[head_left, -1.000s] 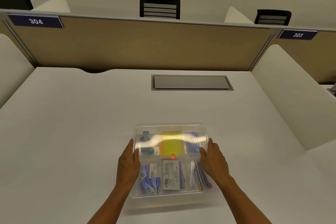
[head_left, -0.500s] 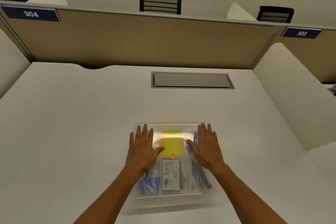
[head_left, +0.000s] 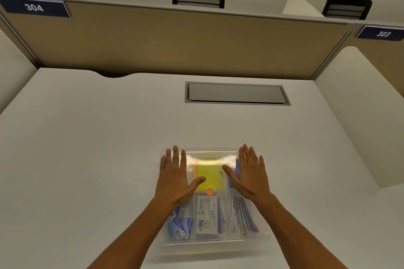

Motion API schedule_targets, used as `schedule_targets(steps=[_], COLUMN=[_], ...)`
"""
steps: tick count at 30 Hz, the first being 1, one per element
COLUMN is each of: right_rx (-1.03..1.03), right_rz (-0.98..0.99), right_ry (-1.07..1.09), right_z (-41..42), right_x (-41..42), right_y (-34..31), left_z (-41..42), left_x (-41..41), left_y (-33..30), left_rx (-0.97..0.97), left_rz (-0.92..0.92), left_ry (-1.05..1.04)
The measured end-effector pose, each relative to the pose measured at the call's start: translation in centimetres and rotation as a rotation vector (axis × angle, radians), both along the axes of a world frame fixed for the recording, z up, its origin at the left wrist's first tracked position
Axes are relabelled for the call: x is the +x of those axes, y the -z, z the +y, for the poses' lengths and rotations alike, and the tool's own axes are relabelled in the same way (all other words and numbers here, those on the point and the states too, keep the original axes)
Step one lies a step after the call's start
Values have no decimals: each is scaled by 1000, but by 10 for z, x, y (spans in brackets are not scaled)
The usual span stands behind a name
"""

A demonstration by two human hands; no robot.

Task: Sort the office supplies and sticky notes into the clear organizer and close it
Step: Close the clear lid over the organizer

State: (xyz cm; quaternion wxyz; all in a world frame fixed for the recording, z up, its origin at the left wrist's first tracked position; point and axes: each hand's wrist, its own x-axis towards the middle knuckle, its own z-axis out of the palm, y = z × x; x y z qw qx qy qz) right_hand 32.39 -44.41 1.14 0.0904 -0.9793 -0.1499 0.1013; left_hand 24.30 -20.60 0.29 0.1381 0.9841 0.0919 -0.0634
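Both hands flat on the organizer lid

The left hand [head_left: 175,179] and the right hand [head_left: 249,177] lie flat with straight fingers, gripping nothing, on the lid of the clear organizer [head_left: 213,244]. Inside are yellow sticky notes [head_left: 208,172] and pens [head_left: 244,216]. The organizer stands on the white tabletop [head_left: 87,148].

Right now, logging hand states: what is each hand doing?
Left hand: open, fingers straight, flat on the clear organizer's lid.
Right hand: open, fingers straight, flat on the same lid.
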Motion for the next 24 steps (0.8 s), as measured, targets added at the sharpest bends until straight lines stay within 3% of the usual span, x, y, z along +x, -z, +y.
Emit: schedule_targets(steps=[15, 24], right_rx=[22, 112], right_rz=[94, 65], right_ry=[-30, 11], right_z=[-3, -19], right_x=[2, -58], right_y=[-3, -18], left_z=[10, 8], left_x=[9, -56], left_y=[-5, -16], left_rx=[112, 21], left_rz=[108, -59], left_ry=[97, 100])
